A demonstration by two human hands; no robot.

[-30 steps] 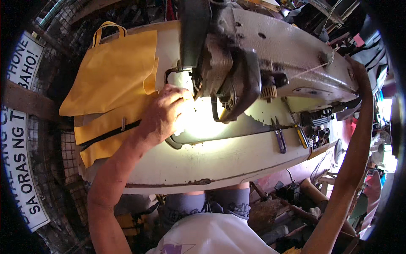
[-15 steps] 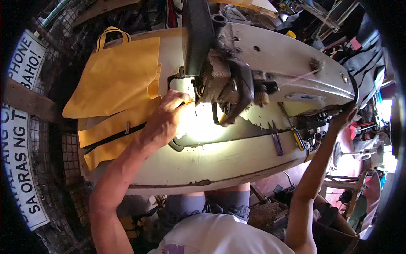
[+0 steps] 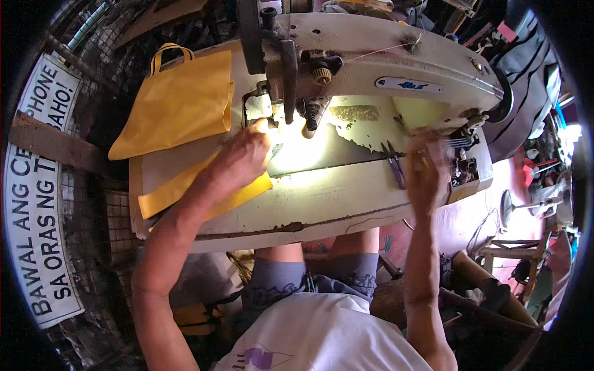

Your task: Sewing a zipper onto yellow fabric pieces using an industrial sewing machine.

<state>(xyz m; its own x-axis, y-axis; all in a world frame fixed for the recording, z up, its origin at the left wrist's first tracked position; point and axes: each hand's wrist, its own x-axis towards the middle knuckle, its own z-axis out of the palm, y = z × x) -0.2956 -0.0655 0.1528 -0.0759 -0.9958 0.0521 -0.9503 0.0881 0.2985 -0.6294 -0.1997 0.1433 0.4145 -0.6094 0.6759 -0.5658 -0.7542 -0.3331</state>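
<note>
My left hand (image 3: 247, 151) is closed beside the brightly lit needle area of a sewing machine (image 3: 396, 59). Whatever its fingers pinch is hidden. Under my left forearm lies a yellow fabric strip (image 3: 170, 193), partly covered by the arm. Behind it a yellow bag (image 3: 179, 102) with black-edged handles rests flat on the table's left. My right hand (image 3: 428, 170) is smeared by motion over the right of the table, so its fingers do not read clearly. Just left of it lie purple-handled thread snips (image 3: 396, 168).
The machine's handwheel (image 3: 504, 96) is at its right end. A small box of metal parts (image 3: 464, 173) sits at the table's right edge. The worn table edge (image 3: 291, 227) runs above my lap. A wire mesh wall with a white sign (image 3: 46, 247) stands on the left.
My right hand has left the handwheel and come left, over the tools. My left hand stays close to the needle area. The view has shifted, and the strip's black zipper is now mostly hidden.
</note>
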